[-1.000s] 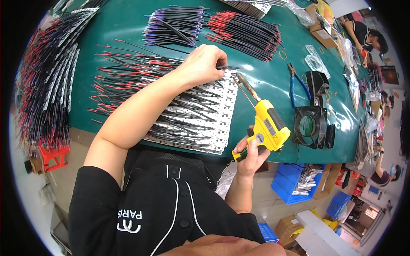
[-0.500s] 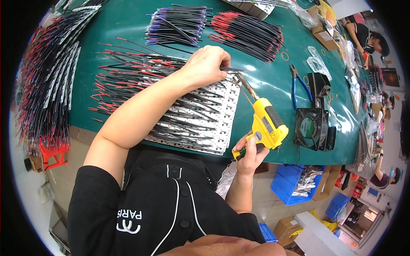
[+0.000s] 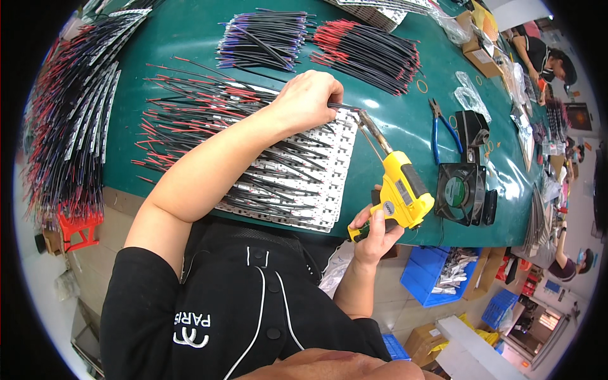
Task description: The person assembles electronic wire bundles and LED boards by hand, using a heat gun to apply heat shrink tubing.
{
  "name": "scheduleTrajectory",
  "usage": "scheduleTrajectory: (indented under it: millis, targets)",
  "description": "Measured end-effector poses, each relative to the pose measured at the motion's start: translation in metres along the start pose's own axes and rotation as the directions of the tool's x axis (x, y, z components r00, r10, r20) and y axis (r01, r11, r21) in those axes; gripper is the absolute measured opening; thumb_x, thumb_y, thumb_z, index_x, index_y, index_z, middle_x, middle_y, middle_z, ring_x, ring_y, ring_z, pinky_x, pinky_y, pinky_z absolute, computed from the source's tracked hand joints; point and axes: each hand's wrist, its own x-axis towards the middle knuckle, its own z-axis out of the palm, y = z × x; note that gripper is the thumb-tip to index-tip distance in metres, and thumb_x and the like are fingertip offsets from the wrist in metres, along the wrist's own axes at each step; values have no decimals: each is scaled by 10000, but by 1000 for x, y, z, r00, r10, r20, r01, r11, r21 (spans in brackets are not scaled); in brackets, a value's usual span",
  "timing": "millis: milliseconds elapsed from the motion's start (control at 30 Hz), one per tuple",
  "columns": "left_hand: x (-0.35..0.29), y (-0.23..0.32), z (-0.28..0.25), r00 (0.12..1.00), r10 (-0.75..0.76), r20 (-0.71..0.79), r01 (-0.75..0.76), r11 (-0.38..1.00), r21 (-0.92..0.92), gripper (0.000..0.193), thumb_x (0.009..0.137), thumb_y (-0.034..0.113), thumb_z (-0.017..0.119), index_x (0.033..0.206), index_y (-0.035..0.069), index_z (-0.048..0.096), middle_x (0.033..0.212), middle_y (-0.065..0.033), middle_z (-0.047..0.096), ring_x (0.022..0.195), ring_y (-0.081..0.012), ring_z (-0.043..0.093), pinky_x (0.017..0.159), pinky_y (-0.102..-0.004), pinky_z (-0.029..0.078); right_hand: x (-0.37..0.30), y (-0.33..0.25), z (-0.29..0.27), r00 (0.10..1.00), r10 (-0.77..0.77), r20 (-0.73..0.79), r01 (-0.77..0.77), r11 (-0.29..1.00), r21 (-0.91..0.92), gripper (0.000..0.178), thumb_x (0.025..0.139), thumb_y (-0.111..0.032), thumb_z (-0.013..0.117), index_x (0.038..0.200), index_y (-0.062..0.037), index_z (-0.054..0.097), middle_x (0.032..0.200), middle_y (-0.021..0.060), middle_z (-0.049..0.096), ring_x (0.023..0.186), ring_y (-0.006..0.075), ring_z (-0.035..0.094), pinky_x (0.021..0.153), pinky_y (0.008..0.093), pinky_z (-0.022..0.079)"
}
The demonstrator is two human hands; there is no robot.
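Observation:
My left hand (image 3: 310, 98) reaches over a white panel (image 3: 334, 183) of strip-like boards and is closed in a pinch on a dark wire (image 3: 348, 107), whose end sticks out to the right. My right hand (image 3: 377, 235) is wrapped round the handle of a yellow and black soldering gun (image 3: 405, 193). The gun's metal tip, with a thin tube beside it, points up and left and meets or nearly meets the wire's end. Many black wires (image 3: 285, 166) with red ends lie across the panel, partly hidden under my left forearm.
Behind the panel lie a bundle of black and purple wires (image 3: 263, 41) and one of black and red wires (image 3: 367, 57). Blue-handled pliers (image 3: 446, 133) and a small fan (image 3: 461, 192) are at the right. Wired strips (image 3: 76, 120) hang at the left. A person (image 3: 548, 60) works at far right.
The soldering gun and my right hand have shifted slightly right and down. My left hand keeps its pinch, almost in the same place.

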Motion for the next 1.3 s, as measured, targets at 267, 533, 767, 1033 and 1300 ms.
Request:
scheduleTrajectory:
  millis: [267, 533, 767, 1033, 1300]
  targets:
    - [1, -7, -2, 996, 74, 49, -73, 997, -17, 145, 681, 59, 654, 809, -7, 632, 790, -144, 617, 778, -302, 595, 706, -359, 458, -6, -3, -2, 993, 119, 14, -119, 992, 32, 236, 857, -107, 484, 1007, 71, 443, 590, 90, 485, 443, 129, 455, 403, 250, 425]
    - [1, -5, -1, 995, 102, 19, -102, 994, 38, 140, 684, 63, 657, 799, -12, 628, 787, -147, 611, 768, -309, 592, 689, -367, 457, -8, 6, -7, 990, 126, 57, -131, 987, 92, 169, 856, -2, 456, 1013, 60, 448, 710, 98, 511, 475, 122, 489, 435, 261, 462]
    - [1, -2, 2, 997, 82, 6, -82, 995, 64, 131, 671, 55, 654, 775, -15, 621, 777, -150, 603, 757, -316, 590, 679, -372, 457, -8, 4, -4, 993, 98, 73, -97, 995, -22, 230, 864, -100, 477, 1011, 72, 440, 642, 102, 506, 459, 118, 469, 402, 250, 438]
    - [1, -3, 5, 995, 95, 1, -95, 992, 83, 131, 651, 35, 627, 774, -9, 619, 789, -146, 603, 773, -321, 592, 683, -379, 460, -9, -2, 4, 999, 47, -17, -47, 998, -31, 274, 864, -92, 468, 1071, 84, 430, 736, 136, 528, 463, 117, 474, 404, 248, 450]
    - [1, -3, 5, 994, 105, -11, -104, 990, 94, 128, 648, 37, 623, 769, -5, 615, 783, -141, 603, 777, -318, 593, 688, -381, 460, -12, 5, -5, 996, 60, 64, -60, 998, 3, 217, 864, -87, 477, 1033, 41, 435, 734, 113, 507, 485, 121, 479, 420, 265, 453]
